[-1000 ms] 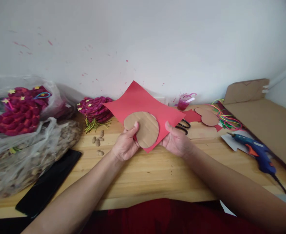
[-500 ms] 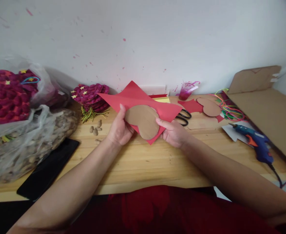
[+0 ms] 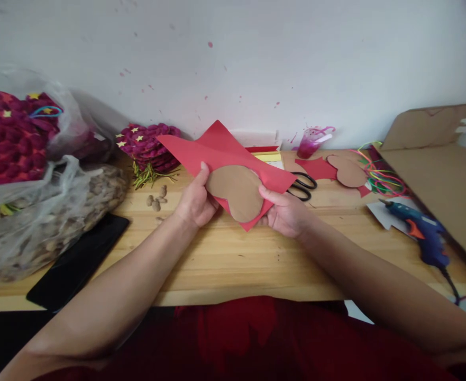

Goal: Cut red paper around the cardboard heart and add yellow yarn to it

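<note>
Between my two hands, above the wooden table (image 3: pixel 225 264), is a sheet of red paper (image 3: pixel 220 145) with a cardboard heart (image 3: pixel 236 191) lying against its near side. My left hand (image 3: pixel 197 201) grips the left edge, thumb on the front and fingers behind. On the right side my right hand (image 3: pixel 282 211) pinches paper and heart together, its thumb over the heart's edge. Black-handled scissors (image 3: pixel 306 185) lie just beyond my right hand, their blades hidden. A few peanuts in the shell (image 3: pixel 156 198) lie left of my left hand.
At left sit a plastic bag of peanuts (image 3: pixel 78 211), a black phone-like slab (image 3: pixel 80 259) and purple star-dotted crafts (image 3: pixel 149 145). To the right are another cardboard heart (image 3: pixel 349 172), a pink-stained cup (image 3: pixel 310 143), coloured cords (image 3: pixel 387 180), a glue gun (image 3: pixel 423 230) and a cardboard box (image 3: pixel 435 169).
The view has shifted slightly, so table and objects appear a little higher. Both hands keep their grip on the red paper and cardboard heart, which have barely moved.
</note>
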The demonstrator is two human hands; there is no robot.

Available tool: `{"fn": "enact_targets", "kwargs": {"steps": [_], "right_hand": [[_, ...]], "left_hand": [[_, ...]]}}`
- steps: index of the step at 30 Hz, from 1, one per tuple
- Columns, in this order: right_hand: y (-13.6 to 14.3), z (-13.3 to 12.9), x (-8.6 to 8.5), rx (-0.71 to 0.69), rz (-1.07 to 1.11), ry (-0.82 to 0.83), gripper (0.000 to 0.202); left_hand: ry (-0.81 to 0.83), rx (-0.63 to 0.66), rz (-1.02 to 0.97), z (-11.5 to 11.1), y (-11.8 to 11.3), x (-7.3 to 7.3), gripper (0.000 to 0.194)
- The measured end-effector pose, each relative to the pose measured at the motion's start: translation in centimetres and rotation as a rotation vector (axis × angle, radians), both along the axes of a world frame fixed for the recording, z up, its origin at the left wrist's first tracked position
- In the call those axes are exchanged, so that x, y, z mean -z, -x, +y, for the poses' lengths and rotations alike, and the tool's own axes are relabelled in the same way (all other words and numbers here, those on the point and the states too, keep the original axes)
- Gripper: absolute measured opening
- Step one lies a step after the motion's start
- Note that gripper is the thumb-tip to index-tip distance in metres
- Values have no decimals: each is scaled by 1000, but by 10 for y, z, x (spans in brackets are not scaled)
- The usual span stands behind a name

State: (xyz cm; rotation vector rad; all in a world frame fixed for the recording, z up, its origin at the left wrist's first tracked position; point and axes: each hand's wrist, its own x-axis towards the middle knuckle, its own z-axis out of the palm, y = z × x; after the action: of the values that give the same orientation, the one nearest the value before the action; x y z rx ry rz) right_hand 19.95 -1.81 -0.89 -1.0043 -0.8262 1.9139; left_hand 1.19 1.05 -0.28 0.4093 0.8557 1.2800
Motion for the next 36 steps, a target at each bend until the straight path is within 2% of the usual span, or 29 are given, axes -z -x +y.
{"fn": "enact_targets", "kwargs": {"steps": [8, 15, 22, 31, 36], "right_hand": [[2, -2, -2, -1, 11, 41, 27], [-1, -2, -7, -57, 17, 69, 26], [-2, -2, -6, -92, 5, 89, 23], [-2, -3, -7, -117, -35, 123, 26], [-2, -3, -7, -134, -43, 119, 27]], "left_hand": [[-10, -39, 1, 2, -1, 3, 38], [-54, -77, 23, 4, -1, 7, 35], [-116, -55, -1, 6, 1, 10, 37], [-108, -30, 18, 1, -2, 1, 37], [-44, 11, 2, 1, 2, -1, 31]]}}
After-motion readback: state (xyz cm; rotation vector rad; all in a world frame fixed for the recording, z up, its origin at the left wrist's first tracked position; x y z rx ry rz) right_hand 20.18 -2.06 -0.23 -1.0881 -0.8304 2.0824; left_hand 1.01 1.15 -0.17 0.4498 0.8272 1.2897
